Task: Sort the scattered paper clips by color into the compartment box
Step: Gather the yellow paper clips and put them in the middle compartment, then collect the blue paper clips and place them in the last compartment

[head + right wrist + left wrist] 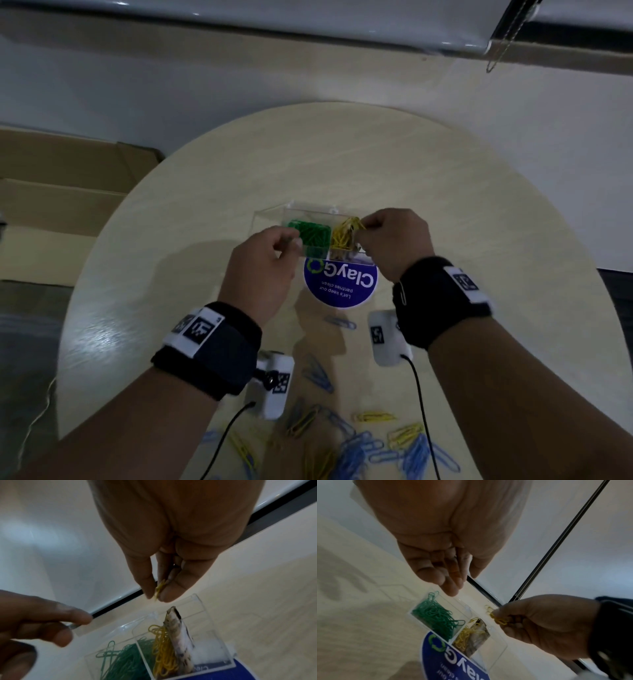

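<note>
A clear compartment box stands mid-table. One compartment holds green clips, the one beside it yellow clips. My right hand hovers just over the yellow compartment and pinches a small bunch of yellow clips, seen between thumb and fingertips in the right wrist view. My left hand is at the box's left side, fingers curled. In the right wrist view a clear edge of the box sits between those fingertips. A speckled grey piece stands beside the yellow clips.
Several blue and yellow clips lie scattered near the table's front edge, under my forearms. A round blue sticker lies under the box's near side. Cardboard boxes sit on the floor to the left. A clip hangs on my right wristband.
</note>
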The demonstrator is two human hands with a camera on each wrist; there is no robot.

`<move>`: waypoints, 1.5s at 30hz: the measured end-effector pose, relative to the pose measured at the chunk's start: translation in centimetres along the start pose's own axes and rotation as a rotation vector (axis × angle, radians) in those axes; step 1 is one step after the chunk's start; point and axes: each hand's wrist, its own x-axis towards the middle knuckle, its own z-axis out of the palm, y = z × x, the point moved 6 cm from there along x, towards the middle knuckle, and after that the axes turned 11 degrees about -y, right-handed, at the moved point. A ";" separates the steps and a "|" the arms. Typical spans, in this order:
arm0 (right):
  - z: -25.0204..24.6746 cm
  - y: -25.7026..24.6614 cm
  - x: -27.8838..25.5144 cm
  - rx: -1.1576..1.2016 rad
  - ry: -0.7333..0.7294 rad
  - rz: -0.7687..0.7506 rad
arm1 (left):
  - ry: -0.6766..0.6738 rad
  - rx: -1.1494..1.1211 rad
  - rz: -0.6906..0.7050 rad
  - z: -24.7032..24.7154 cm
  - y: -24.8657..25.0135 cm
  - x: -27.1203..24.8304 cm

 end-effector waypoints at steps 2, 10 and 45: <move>0.5 -0.1 0.7 -0.024 -0.039 0.003 | -0.017 -0.014 -0.026 -0.5 -0.9 -1.2; 1.5 3.1 -10.1 -0.148 0.078 -0.171 | -0.297 0.317 0.042 -3.3 -6.6 -11.5; 5.0 4.7 -5.1 -0.004 0.023 -0.029 | -0.201 0.325 0.024 0.0 -2.8 -1.1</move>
